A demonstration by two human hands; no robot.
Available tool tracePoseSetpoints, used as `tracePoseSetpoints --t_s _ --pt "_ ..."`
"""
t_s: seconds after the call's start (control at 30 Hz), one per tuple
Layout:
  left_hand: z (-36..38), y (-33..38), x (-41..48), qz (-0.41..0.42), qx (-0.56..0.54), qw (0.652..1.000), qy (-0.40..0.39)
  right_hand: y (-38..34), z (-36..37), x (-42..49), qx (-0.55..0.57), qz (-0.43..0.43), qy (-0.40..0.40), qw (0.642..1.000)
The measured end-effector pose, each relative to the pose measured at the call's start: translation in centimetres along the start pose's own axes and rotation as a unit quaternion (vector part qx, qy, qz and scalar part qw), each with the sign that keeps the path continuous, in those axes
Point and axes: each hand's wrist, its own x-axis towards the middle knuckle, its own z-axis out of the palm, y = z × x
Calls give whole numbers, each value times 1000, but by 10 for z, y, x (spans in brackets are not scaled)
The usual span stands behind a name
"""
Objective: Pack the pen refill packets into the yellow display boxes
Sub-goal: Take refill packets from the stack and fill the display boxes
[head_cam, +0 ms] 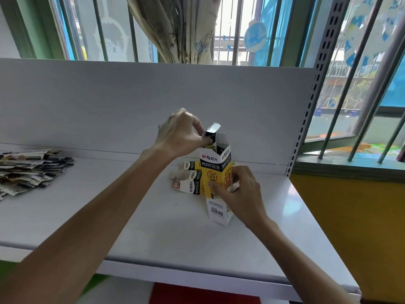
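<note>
A yellow display box (pixel 215 172) stands upright on the white shelf (pixel 153 227), its top flaps open. My right hand (pixel 238 191) grips its lower right side. My left hand (pixel 182 132) is closed on a bundle of pen refill packets (pixel 210 137), whose lower end is inside the box mouth while the silvery top sticks out. Two more yellow display boxes (pixel 188 182) lie on their sides just behind and left of the upright one. A loose pile of refill packets (pixel 30 170) lies at the shelf's far left.
A white back panel (pixel 142 102) rises behind the shelf, with a perforated metal upright (pixel 306 119) at its right end. Barred windows and a curtain (pixel 175 29) are beyond. The shelf's front edge (pixel 197 275) runs below my arms.
</note>
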Motion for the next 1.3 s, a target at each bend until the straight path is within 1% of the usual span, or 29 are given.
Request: tracePoseSetpoints --t_s 0.1,0.13,0.17,0.23,0.3,0.33,0.37,0.43,0.5,0.53,0.67,0.7,0.77,0.8,0.83,0.9,0.97,1.0,1.07,1.13,1.2,1.23,1.3 --pt "0 1 2 -29 4 1000 -1 -2 0 -2 -3 -6 0 1000" --pt "1 2 4 -50 12 999 -15 -3 1 -2 -5 -9 0 1000" --pt "1 3 5 -74 15 996 -40 -5 2 -1 -9 -10 0 1000" --pt "0 4 8 -120 -14 985 -125 -8 3 -2 -14 -8 4 1000" --pt "-3 4 5 -150 -88 960 -219 -8 3 -3 -8 0 10 1000" --pt "-4 3 3 -161 -129 949 -239 -8 2 -4 -5 2 11 1000" --pt "-5 1 1 -168 -172 942 -233 -7 2 -4 -4 3 11 1000" --pt "-2 -3 -2 -165 -232 943 -172 -7 2 -5 -2 3 10 1000" --pt "4 -6 -3 -146 -227 957 -106 -7 1 -6 -2 5 12 1000" --pt "6 -7 -3 -147 -222 960 -92 -6 1 -6 -3 6 12 1000" --pt "9 -7 -6 -169 -246 949 -98 -3 1 -8 4 15 5 1000" --pt "9 -6 -7 -177 -268 941 -105 -3 -1 -8 5 17 -1 1000" --pt "10 -5 -9 -207 -343 910 -107 -5 -7 -5 11 18 -17 1000" --pt "10 -6 -10 -223 -378 894 -90 -6 -12 -1 10 15 -24 1000" --pt "10 -10 -11 -233 -394 887 -63 -6 -17 3 -4 8 -31 999" --pt "11 -22 -15 -242 -374 895 -2 -9 -29 16 -64 -10 -68 996" --pt "14 -41 -25 -252 -315 915 33 -14 -35 30 -144 -8 -152 978" --pt "17 -51 -32 -260 -290 920 34 -15 -33 34 -190 -9 -202 961" --pt "22 -70 -49 -283 -273 919 10 -18 -25 35 -255 -15 -296 920" --pt "26 -86 -66 -299 -270 915 -20 -14 -12 31 -275 -8 -361 891" --pt "26 -101 -83 -297 -247 922 -33 -14 0 29 -290 -2 -375 881" --pt "26 -110 -91 -289 -207 934 -30 -16 5 29 -308 -6 -368 877" --pt "22 -129 -105 -262 -88 961 -20 -27 17 29 -337 -34 -347 874"
